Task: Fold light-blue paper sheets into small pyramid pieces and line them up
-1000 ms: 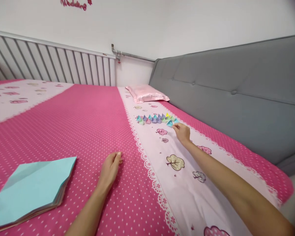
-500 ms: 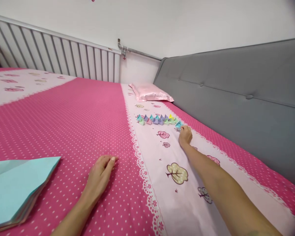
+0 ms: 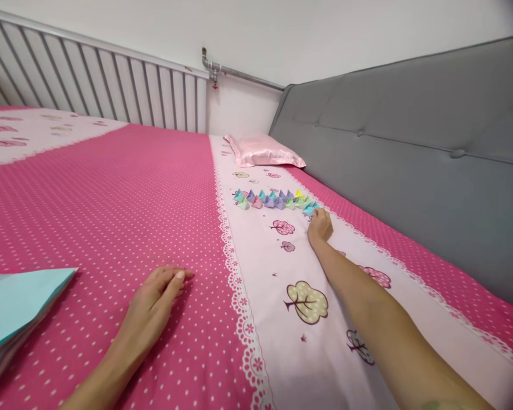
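My right hand (image 3: 321, 225) reaches far out over the pale strip of the bedspread, its fingers pinched on a small light-blue origami paper boat (image 3: 310, 209). That boat stands at the near right end of two rows of small folded boats in green, purple, blue and pink, with a yellow boat (image 3: 299, 194) behind it. The fingertips are partly hidden by the hand's back. My left hand (image 3: 156, 299) lies relaxed on the pink dotted cloth, fingers stretched out, holding nothing. A stack of coloured paper (image 3: 21, 307), light blue on top, lies to its left.
The bedspread (image 3: 154, 188) is pink with white dots and a tree-print band. A pink satin pillow (image 3: 267, 151) lies beyond the boats. A grey padded headboard (image 3: 393, 119) runs along the right, and a white radiator (image 3: 111, 80) stands at the back with a pipe (image 3: 248, 78).
The view has shifted a little, so the paper stack shows less at the left. My right hand stays at the end of the boat rows, with more of the blue boat showing.
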Demonstrator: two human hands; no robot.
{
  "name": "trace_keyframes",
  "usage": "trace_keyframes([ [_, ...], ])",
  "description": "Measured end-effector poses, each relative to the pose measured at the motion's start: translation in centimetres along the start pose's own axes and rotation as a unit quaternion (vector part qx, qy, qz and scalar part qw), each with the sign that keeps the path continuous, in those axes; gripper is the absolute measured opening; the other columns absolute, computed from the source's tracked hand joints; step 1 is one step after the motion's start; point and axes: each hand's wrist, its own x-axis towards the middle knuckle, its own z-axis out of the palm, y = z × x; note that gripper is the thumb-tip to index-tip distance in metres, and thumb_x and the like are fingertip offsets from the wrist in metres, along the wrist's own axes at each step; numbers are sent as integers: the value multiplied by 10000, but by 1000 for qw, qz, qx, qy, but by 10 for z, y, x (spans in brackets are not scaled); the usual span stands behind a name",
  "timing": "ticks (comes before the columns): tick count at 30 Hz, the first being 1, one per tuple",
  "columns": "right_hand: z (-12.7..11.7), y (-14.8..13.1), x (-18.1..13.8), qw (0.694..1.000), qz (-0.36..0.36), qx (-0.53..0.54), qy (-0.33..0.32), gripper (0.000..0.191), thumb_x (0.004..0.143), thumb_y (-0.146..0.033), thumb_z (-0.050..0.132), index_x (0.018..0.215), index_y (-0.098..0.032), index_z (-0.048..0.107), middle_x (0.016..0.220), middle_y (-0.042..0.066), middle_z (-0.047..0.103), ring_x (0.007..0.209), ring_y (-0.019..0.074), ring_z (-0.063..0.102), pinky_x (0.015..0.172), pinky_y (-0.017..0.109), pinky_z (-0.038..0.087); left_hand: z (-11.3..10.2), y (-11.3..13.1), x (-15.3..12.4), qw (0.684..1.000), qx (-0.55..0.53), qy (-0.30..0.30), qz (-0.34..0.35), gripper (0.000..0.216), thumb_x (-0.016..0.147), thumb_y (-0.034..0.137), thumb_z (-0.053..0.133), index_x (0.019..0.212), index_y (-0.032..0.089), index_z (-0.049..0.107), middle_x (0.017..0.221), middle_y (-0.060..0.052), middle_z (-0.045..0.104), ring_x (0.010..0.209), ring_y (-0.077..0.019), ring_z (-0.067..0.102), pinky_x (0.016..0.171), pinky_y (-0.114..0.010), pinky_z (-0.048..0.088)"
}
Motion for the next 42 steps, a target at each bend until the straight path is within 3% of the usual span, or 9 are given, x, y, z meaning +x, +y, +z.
trace_keyframes([
  [5, -6, -4, -5, 999, 33, -13, -14, 392, 850, -245, 355, 1233, -198, 422, 1114, 90, 564, 928, 209, 557, 696, 283, 379, 0, 3, 0, 999, 24, -12, 17, 413, 803, 516, 434, 969, 199, 639, 1023, -86, 645, 962, -244, 590, 830, -381, 475],
  [9, -14, -9, -14, 996, 60, -45, -43, 475, 833, -209, 341, 1293, -91, 318, 1170, 187, 518, 980, 264, 548, 742, 329, 394, 0, 6, -1, 999, 38, -10, 28, 434, 812, 528, 408, 949, 183, 634, 999, -93, 635, 911, -239, 596, 812, -386, 477],
  [14, -31, -17, -38, 989, 42, -101, -101, 507, 814, -247, 386, 1253, 3, 357, 1166, 253, 507, 1110, 330, 448, 888, 390, 342, -2, 10, -2, 998, 41, -12, 42, 434, 809, 530, 398, 918, 177, 626, 971, -96, 625, 895, -245, 584, 798, -386, 472],
  [18, -58, -19, -69, 978, 10, -137, -159, 553, 820, -369, 397, 1236, -5, 406, 1193, 235, 512, 1149, 328, 414, 972, 419, 266, -5, 17, -5, 996, 56, -8, 65, 435, 824, 505, 363, 917, 166, 621, 947, -107, 624, 900, -247, 572, 823, -393, 450],
  [24, -116, -10, -123, 959, -18, -166, -229, 642, 852, -466, 297, 1330, -43, 358, 1418, 184, 305, 1312, 315, 217, 1057, 428, 110, -5, 27, -28, 986, 95, 21, 136, 357, 811, 428, 394, 846, 167, 635, 963, -115, 606, 948, -240, 540, 899, -401, 401],
  [29, -170, 0, -163, 944, -20, -186, -272, 647, 857, -502, 259, 1376, -120, 315, 1454, 147, 253, 1330, 315, 193, 1062, 436, 94, -13, 30, -79, 991, 40, 22, 128, 299, 788, 387, 452, 827, 172, 657, 1002, -120, 595, 1025, -245, 523, 942, -414, 376],
  [35, -226, 9, -204, 932, -18, -190, -309, 648, 859, -528, 212, 1383, -162, 319, 1458, 134, 257, 1335, 315, 194, 1063, 444, 104, -43, 34, -164, 994, 11, 24, 101, 296, 790, 398, 476, 850, 184, 672, 1053, -115, 601, 1090, -244, 505, 990, -437, 342],
  [39, -252, 16, -231, 928, -32, -202, -313, 636, 855, -530, 209, 1384, -195, 319, 1455, 113, 273, 1331, 315, 208, 1060, 448, 120, -72, 24, -226, 998, -19, 10, 56, 340, 789, 445, 484, 931, 204, 677, 1199, -115, 559, 1178, -251, 463, 1032, -451, 303],
  [42, -267, 19, -250, 927, -40, -214, -307, 632, 860, -525, 194, 1389, -199, 307, 1454, 113, 275, 1329, 313, 216, 1058, 452, 121, -96, 17, -272, 998, -60, -12, -27, 397, 800, 486, 460, 1030, 225, 651, 1323, -96, 478, 1249, -247, 401, 1040, -447, 307],
])
